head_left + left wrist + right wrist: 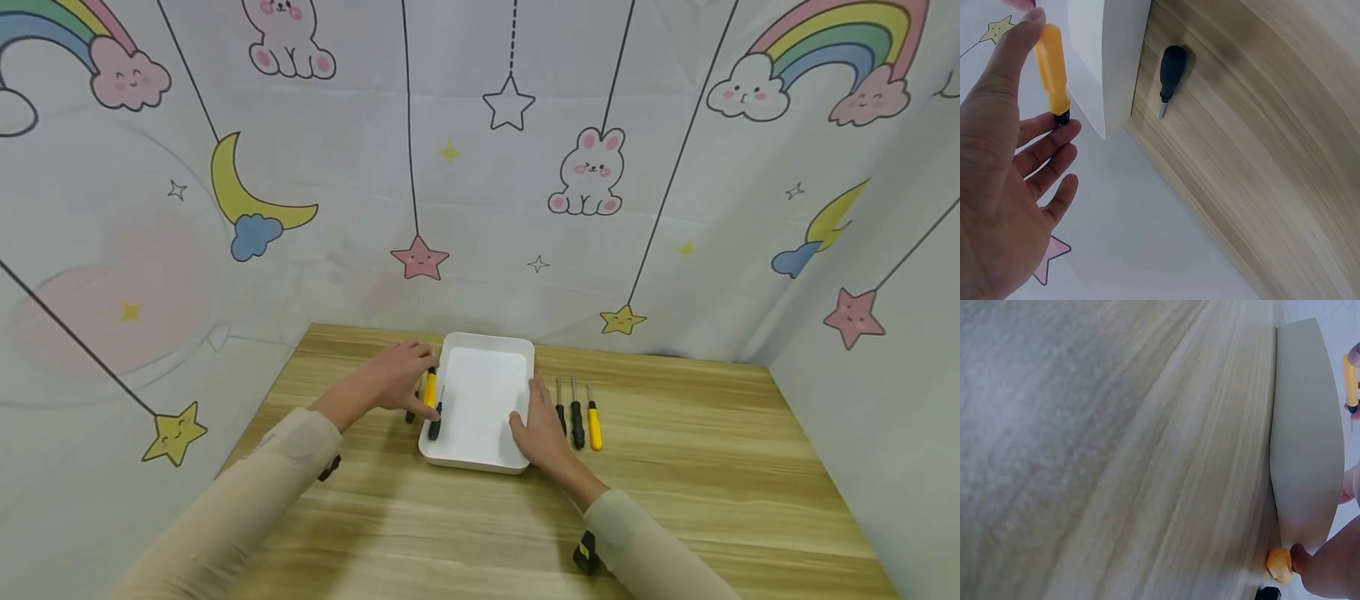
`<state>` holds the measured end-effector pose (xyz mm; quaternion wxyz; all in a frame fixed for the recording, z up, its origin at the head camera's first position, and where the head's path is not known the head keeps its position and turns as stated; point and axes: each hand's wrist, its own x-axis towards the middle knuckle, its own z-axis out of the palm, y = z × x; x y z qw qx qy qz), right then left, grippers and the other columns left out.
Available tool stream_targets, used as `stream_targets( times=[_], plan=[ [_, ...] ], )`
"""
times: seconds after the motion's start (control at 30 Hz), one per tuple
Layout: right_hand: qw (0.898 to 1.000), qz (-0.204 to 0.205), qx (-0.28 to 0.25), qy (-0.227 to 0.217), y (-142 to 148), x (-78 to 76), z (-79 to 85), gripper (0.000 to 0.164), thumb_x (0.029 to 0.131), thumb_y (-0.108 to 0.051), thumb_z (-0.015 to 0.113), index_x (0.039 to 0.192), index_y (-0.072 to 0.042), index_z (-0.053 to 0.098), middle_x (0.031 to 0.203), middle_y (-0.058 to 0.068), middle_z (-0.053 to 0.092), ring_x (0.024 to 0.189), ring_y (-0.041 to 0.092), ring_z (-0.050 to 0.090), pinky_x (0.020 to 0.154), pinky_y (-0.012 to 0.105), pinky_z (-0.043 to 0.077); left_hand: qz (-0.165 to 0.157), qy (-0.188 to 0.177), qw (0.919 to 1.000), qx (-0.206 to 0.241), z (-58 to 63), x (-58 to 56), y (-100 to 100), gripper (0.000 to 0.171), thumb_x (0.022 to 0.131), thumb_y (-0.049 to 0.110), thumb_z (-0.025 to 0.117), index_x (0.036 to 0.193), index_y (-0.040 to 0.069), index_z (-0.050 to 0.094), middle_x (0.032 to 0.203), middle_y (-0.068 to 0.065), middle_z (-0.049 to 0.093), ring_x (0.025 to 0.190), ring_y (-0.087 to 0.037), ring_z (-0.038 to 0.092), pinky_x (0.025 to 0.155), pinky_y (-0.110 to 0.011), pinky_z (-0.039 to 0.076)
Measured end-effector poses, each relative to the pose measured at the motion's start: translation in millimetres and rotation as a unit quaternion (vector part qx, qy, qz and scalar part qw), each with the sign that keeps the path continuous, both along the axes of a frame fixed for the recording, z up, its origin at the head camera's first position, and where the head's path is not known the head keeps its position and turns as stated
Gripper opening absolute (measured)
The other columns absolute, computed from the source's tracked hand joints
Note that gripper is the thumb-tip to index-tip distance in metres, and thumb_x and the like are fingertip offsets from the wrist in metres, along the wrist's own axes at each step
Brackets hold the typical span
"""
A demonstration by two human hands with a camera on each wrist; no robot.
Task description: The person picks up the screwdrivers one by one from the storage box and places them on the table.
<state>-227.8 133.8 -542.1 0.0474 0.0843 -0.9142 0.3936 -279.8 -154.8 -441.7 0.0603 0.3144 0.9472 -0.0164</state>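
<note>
My left hand [399, 375] pinches a yellow-handled screwdriver [431, 390] over the left side of the white tray [483, 400]. In the left wrist view, its yellow handle [1052, 65] lies between thumb and fingertips, black collar near the fingers. A dark-handled screwdriver [435, 428] lies inside the tray along the left wall, close below my left thumb. Just outside that wall, another black-handled screwdriver [1173, 65] lies on the table. My right hand [542, 432] holds the tray's right rim, thumb inside and fingers outside.
To the right of the tray, two black-handled screwdrivers [577, 423] and a yellow-handled one [595, 427] lie side by side on the wooden table [690, 483]. Behind the table hangs a white curtain [487, 192] printed with stars, rabbits and rainbows.
</note>
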Motion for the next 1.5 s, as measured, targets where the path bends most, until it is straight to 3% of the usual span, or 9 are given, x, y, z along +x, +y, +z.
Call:
stream_targets(
  times=[0.37, 0.7, 1.07, 1.5],
  plan=[
    [1.0, 0.0, 0.01, -0.01, 0, -1.0, -1.5, 0.069, 0.103, -0.01, 0.057, 0.16, 0.014, 0.027, 0.166, 0.034, 0.029, 0.154, 0.046, 0.031, 0.124, 0.058, 0.03, 0.017, -0.004, 0.9998, -0.008, -2.5, -1.8, -16, 0.101, 0.077, 0.072, 0.082, 0.149, 0.005, 0.059, 0.152, -0.019, 0.053, 0.139, -0.041, 0.047, 0.118, -0.061, 0.038],
    [1.0, 0.0, 0.011, -0.013, 0, 0.2, -1.9, 0.06, 0.104, 0.0, 0.048, 0.159, 0.015, 0.029, 0.163, 0.035, 0.032, 0.151, 0.048, 0.034, 0.122, 0.06, 0.033, 0.023, -0.001, 0.9996, -0.017, -13.8, -3.8, -33, 0.102, 0.078, 0.071, 0.083, 0.149, 0.002, 0.058, 0.156, -0.024, 0.049, 0.143, -0.045, 0.043, 0.118, -0.065, 0.035],
    [1.0, 0.002, 0.012, -0.003, 0, 0.6, -0.4, 0.062, 0.104, -0.004, 0.054, 0.157, 0.016, 0.03, 0.161, 0.036, 0.035, 0.15, 0.048, 0.037, 0.121, 0.059, 0.035, 0.012, 0.017, 0.9984, -0.053, -12.1, -1.4, -41, 0.099, 0.078, 0.068, 0.084, 0.147, 0.001, 0.059, 0.153, -0.022, 0.052, 0.139, -0.043, 0.046, 0.117, -0.064, 0.037],
    [1.0, 0.002, 0.011, -0.009, 1, 0.1, 0.7, 0.066, 0.103, -0.009, 0.057, 0.158, 0.016, 0.029, 0.161, 0.035, 0.035, 0.149, 0.048, 0.038, 0.121, 0.059, 0.036, 0.001, 0.049, 0.9943, -0.095, -27.0, -6.1, -49, 0.099, 0.077, 0.072, 0.083, 0.145, 0.003, 0.061, 0.151, -0.019, 0.054, 0.135, -0.039, 0.048, 0.114, -0.059, 0.042]
  ],
)
